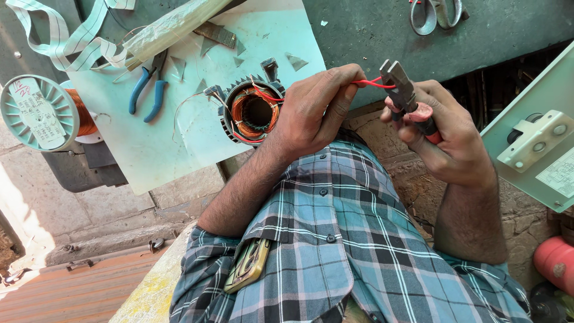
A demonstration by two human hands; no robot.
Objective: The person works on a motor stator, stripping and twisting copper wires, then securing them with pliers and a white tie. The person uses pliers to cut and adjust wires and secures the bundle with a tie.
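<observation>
We hold a thin red wire (372,83) stretched between our hands. Our left hand (317,107) has its fingertips pinched together on the wire's near end, and our right hand (445,140) is closed around the red handles of a pair of pliers (402,90), whose jaws are shut on the other end at about three o'clock from the left hand.

The wire runs back to the motor stator (251,110), which lies on the pale board (149,149) at nine o'clock from the left hand, touching its knuckles. Its copper windings look already in place, with red leads coming out of the coil, so we judge the winding done and the lead work under way. Whether the wire's end is stripped yet we cannot tell.

At ten o'clock lie blue-handled pliers (146,90), untouched, and further out a spool of copper wire (42,113).
</observation>
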